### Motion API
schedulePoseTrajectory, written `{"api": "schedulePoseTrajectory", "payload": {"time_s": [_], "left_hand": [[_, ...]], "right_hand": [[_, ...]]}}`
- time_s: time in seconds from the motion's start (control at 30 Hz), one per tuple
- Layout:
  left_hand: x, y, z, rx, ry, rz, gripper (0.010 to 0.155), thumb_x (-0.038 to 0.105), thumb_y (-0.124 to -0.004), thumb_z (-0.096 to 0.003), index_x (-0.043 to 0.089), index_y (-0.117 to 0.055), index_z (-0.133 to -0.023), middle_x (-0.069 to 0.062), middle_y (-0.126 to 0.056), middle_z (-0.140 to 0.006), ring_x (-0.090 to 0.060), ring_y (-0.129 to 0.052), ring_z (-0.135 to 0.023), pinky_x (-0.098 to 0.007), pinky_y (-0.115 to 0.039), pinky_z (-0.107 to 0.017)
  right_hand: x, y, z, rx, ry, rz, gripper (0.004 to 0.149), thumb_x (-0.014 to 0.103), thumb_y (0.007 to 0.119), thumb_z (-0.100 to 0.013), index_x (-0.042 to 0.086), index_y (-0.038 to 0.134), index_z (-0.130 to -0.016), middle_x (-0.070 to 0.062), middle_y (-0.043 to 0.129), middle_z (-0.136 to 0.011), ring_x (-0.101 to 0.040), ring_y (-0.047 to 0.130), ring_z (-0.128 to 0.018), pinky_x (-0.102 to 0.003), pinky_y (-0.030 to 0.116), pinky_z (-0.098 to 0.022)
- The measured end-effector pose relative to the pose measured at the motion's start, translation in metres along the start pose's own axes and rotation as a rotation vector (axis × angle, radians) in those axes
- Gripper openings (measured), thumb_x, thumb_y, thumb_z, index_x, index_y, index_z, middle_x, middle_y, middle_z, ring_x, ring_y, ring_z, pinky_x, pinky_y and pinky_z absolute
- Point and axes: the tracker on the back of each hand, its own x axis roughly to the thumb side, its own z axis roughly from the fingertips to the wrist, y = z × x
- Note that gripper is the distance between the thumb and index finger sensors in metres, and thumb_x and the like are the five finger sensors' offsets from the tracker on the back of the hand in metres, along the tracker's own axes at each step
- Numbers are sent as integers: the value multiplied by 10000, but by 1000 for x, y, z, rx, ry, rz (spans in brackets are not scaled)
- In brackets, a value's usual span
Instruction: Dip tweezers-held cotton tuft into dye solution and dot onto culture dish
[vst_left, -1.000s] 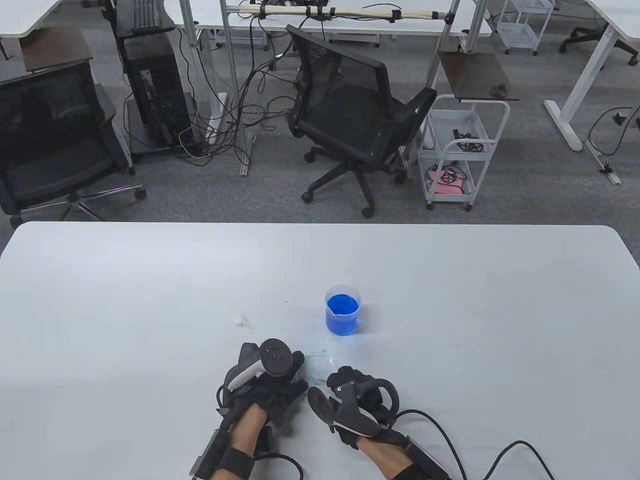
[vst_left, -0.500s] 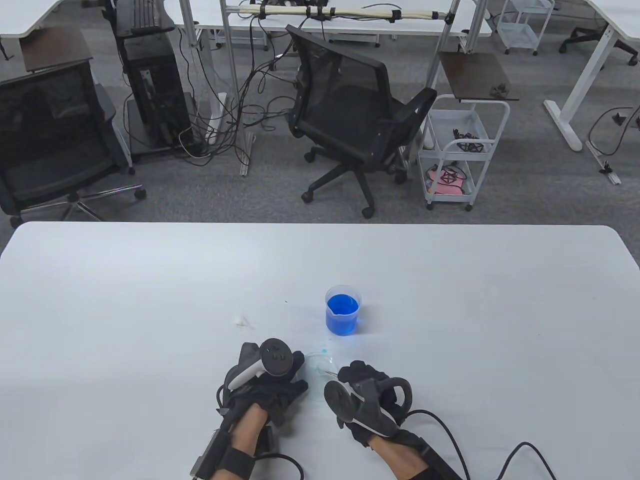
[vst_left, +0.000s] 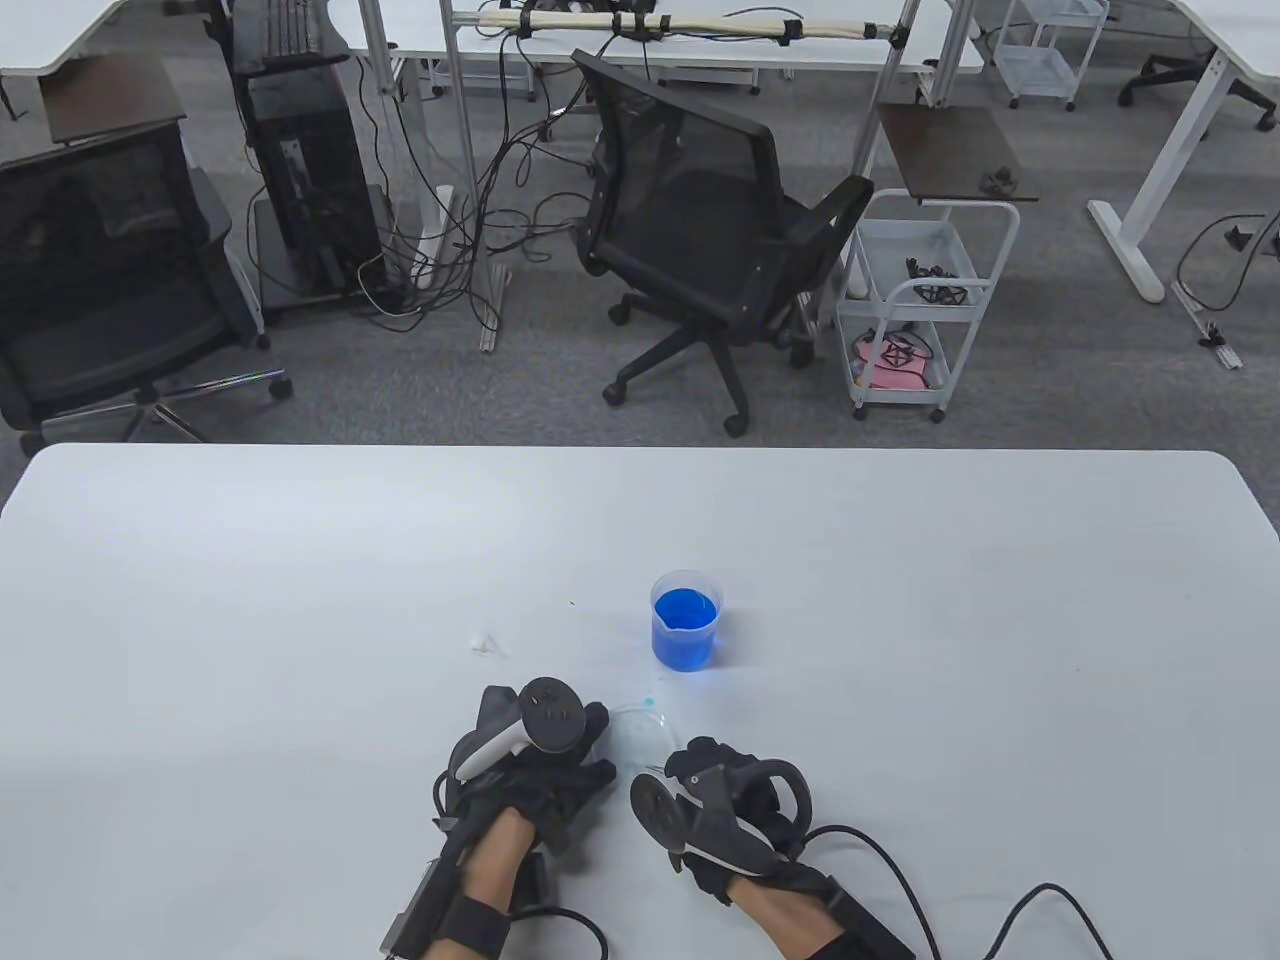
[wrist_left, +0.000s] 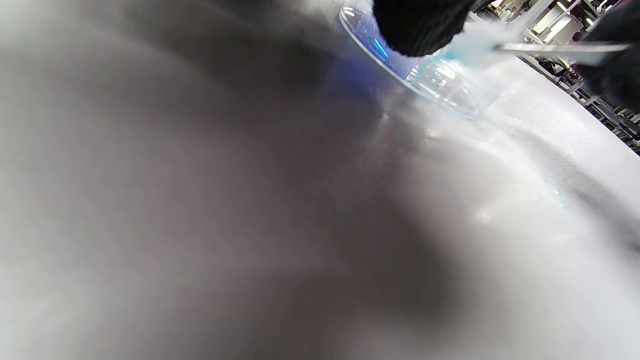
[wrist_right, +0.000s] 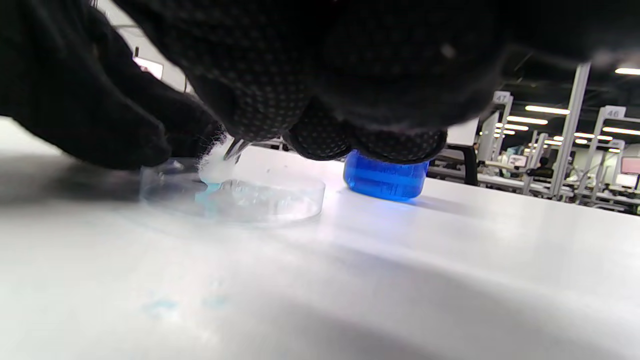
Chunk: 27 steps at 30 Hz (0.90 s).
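Observation:
A clear culture dish (vst_left: 638, 730) lies on the white table between my hands; it also shows in the right wrist view (wrist_right: 270, 200) and the left wrist view (wrist_left: 440, 87). My right hand (vst_left: 715, 790) grips metal tweezers (wrist_left: 560, 48) that pinch a white cotton tuft (wrist_right: 216, 165) with a light-blue tip. The tuft touches the dish at its left side. My left hand (vst_left: 545, 750) rests on the table and touches the dish's left edge. A beaker of blue dye (vst_left: 686, 620) stands beyond the dish; it also shows in the right wrist view (wrist_right: 385, 180).
A spare white cotton tuft (vst_left: 485, 641) lies on the table left of the beaker. Faint blue spots (vst_left: 648, 700) mark the table by the dish. Cables (vst_left: 1000, 900) trail from my right wrist to the near edge.
My right hand shifted right and away, then came back left and nearer, keeping the tweezers over the dish. My left hand has not moved.

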Motion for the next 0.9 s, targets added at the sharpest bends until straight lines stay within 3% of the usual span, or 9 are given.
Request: {"api": "schedulePoseTrajectory", "payload": {"time_s": [0.23,0.63,0.9], "left_hand": [[0,0,0,1,0,1,690,460,-647,-630,257,-253,-1159,-228,-96,-1224,-531,-83,-1047,-777,-161,-654],[-1,0,0,3,-4,5,690,459,-646,-630,254,-253,-1158,-228,-95,-1223,-531,-79,-1044,-775,-157,-654],[0,0,0,2,-5,5,690,457,-648,-630,253,-254,-1158,-232,-95,-1222,-535,-79,-1042,-776,-157,-654]], "right_hand": [[-15,-25,4,-65,50,-58,400,270,933,-267,-2,1056,-533,-251,1039,-539,-165,983,-175,-315,889,-65],[1,8,0,83,-4,57,398,268,934,-268,0,1055,-536,-251,1038,-542,-165,983,-179,-316,888,-69],[-12,-14,-1,8,51,-9,399,269,933,-268,0,1055,-535,-250,1039,-542,-165,983,-177,-316,888,-69]]}}
